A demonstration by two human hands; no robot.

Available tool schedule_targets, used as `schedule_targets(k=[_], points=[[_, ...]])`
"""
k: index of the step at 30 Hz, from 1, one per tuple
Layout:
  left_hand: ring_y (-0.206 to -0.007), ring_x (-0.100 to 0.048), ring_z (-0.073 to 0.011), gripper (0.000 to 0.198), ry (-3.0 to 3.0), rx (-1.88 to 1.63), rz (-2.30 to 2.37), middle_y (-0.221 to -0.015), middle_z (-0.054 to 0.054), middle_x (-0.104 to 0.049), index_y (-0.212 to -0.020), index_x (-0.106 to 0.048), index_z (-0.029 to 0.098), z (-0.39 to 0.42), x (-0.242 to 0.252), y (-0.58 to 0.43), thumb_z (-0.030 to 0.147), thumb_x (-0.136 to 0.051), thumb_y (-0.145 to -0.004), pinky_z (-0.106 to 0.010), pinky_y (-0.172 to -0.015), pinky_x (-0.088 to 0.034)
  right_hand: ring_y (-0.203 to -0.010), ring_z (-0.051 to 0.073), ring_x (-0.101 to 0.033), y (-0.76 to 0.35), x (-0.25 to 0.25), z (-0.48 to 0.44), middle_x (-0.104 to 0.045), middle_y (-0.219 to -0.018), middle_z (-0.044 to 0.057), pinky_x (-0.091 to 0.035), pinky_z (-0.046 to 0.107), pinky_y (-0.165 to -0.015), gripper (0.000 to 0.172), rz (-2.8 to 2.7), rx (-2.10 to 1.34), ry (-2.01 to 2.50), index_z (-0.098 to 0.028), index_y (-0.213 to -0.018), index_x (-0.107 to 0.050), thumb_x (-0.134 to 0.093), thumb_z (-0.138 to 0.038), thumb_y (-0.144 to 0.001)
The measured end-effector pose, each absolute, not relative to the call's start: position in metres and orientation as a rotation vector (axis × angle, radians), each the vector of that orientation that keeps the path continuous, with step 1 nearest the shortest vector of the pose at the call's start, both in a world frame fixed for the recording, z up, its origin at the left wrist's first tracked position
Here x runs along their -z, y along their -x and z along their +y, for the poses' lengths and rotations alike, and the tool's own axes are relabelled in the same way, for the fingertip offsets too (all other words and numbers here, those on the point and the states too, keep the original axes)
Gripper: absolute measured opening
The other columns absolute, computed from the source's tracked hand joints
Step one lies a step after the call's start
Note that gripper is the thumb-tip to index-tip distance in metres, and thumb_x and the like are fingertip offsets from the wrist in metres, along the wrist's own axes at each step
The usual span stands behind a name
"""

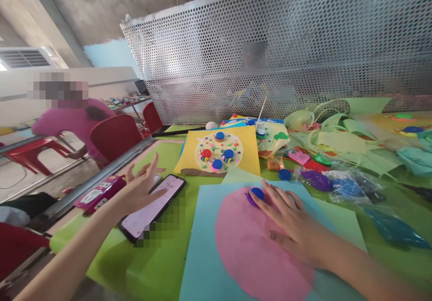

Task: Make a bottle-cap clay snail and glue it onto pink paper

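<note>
My right hand [290, 222] lies spread over a pink paper oval [243, 247] on a light blue sheet [199, 256]. Its index fingertip touches a blue bottle cap [257, 194] set in purple clay near the oval's top edge. To the left, my left hand [143, 186] hovers with fingers apart above a phone [148, 222], whose screen is lit. It holds nothing. Behind the blue sheet stands a yellow card [251, 150] with a pale oval, decorated with blue and red caps and small clay flowers.
A magenta pouch [101, 193] lies left of the phone. Bagged clay, including a purple lump [315, 180], a loose blue cap [284, 174] and green paper scraps [344, 143] are at the right. A perforated metal panel [286, 44] rises behind. A person in pink [67, 123] sits far left.
</note>
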State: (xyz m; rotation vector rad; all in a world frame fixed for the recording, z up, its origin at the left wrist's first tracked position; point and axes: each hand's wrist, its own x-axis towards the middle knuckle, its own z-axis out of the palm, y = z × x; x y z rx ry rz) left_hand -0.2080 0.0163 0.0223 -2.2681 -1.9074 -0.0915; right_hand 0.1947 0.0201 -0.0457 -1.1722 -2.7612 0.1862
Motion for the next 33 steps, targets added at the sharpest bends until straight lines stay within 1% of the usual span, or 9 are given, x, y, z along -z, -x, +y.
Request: schedule_targets(k=[3, 7, 12, 19, 23, 26, 29, 31, 33], points=[[-0.131, -0.027, -0.0355, 0.096, 2.303, -0.051, -1.994, -0.125, -0.017, -0.055, -0.139, 0.022, 0.010, 0.019, -0.017, 0.196, 0.054, -0.042, -0.083, -0.062, -0.101, 0.008, -0.136, 0.038, -0.008, -0.194, 0.044, 0.020, 0.000, -0.151, 0.013, -0.020, 0.064, -0.101, 0.064, -2.762, -0.204, 1.193, -0.032, -0.143, -0.009, -0.027, -0.059, -0.088], [-0.129, -0.030, -0.0370, 0.100, 2.229, -0.120, -2.082, -0.120, -0.023, -0.055, -0.141, 0.014, 0.004, 0.021, -0.016, 0.186, 0.056, -0.044, -0.077, -0.063, -0.100, 0.011, -0.136, 0.038, -0.007, -0.193, 0.039, 0.019, -0.001, -0.152, 0.013, -0.019, 0.063, -0.102, 0.064, -2.778, -0.249, 1.213, -0.031, -0.143, -0.010, -0.024, -0.059, -0.088], [-0.118, -0.043, -0.0354, 0.105, 2.139, -0.132, -2.105, -0.102, -0.020, -0.061, -0.141, 0.005, 0.000, 0.023, -0.019, 0.181, 0.056, -0.048, -0.070, -0.060, -0.101, 0.013, -0.136, 0.036, -0.005, -0.192, 0.036, 0.018, -0.004, -0.152, 0.013, -0.017, 0.062, -0.103, 0.064, -2.792, -0.256, 1.232, -0.030, -0.143, -0.010, -0.022, -0.061, -0.088], [-0.104, -0.052, -0.0357, 0.117, 2.075, -0.138, -2.136, -0.083, -0.014, -0.064, -0.138, 0.002, -0.011, 0.027, -0.025, 0.174, 0.058, -0.052, -0.061, -0.058, -0.102, 0.005, -0.136, 0.035, -0.005, -0.192, 0.036, 0.020, 0.000, -0.152, 0.012, -0.017, 0.063, -0.102, 0.067, -2.728, -0.297, 1.258, -0.028, -0.143, 0.010, -0.017, -0.059, -0.089], [-0.102, -0.052, -0.0365, 0.115, 2.091, -0.113, -2.130, -0.078, -0.012, -0.066, -0.136, 0.003, -0.013, 0.025, -0.031, 0.173, 0.058, -0.052, -0.064, -0.058, -0.103, 0.003, -0.136, 0.034, -0.011, -0.192, 0.029, 0.020, -0.004, -0.152, 0.011, -0.020, 0.061, -0.102, 0.070, -2.696, -0.261, 1.256, -0.028, -0.143, 0.009, -0.019, -0.061, -0.088], [-0.107, -0.050, -0.0391, 0.104, 2.116, -0.079, -2.099, -0.082, -0.014, -0.066, -0.137, 0.004, -0.010, 0.022, -0.034, 0.172, 0.055, -0.047, -0.073, -0.063, -0.101, 0.006, -0.136, 0.034, -0.013, -0.192, 0.025, 0.019, -0.005, -0.152, 0.011, -0.020, 0.059, -0.103, 0.069, -2.674, -0.258, 1.272, -0.028, -0.143, 0.009, -0.019, -0.060, -0.088], [-0.118, -0.040, -0.0440, 0.094, 2.141, -0.012, -2.039, -0.103, -0.023, -0.061, -0.137, 0.014, -0.006, 0.016, -0.034, 0.158, 0.046, -0.040, -0.081, -0.069, -0.094, 0.010, -0.136, 0.034, -0.015, -0.193, 0.025, 0.019, -0.007, -0.152, 0.010, -0.021, 0.059, -0.102, 0.067, -2.655, -0.259, 1.334, -0.028, -0.143, 0.008, -0.019, -0.057, -0.090], [-0.126, -0.032, -0.0396, 0.086, 2.266, 0.024, -1.933, -0.119, -0.024, -0.054, -0.137, 0.023, 0.002, 0.010, -0.034, 0.136, 0.038, -0.035, -0.085, -0.067, -0.098, 0.008, -0.136, 0.034, -0.015, -0.193, 0.026, 0.020, -0.009, -0.152, 0.010, -0.021, 0.060, -0.102, 0.069, -2.661, -0.270, 1.393, -0.027, -0.143, 0.009, -0.021, -0.058, -0.089], [-0.129, -0.032, -0.0301, 0.087, 2.496, 0.013, -1.772, -0.129, -0.016, -0.051, -0.135, 0.031, 0.011, 0.005, -0.031, 0.107, 0.034, -0.037, -0.086, -0.057, -0.106, 0.000, -0.136, 0.034, -0.013, -0.193, 0.025, 0.020, -0.008, -0.152, 0.010, -0.020, 0.060, -0.103, 0.072, -2.682, -0.307, 1.436, -0.025, -0.143, 0.011, -0.020, -0.060, -0.088]])
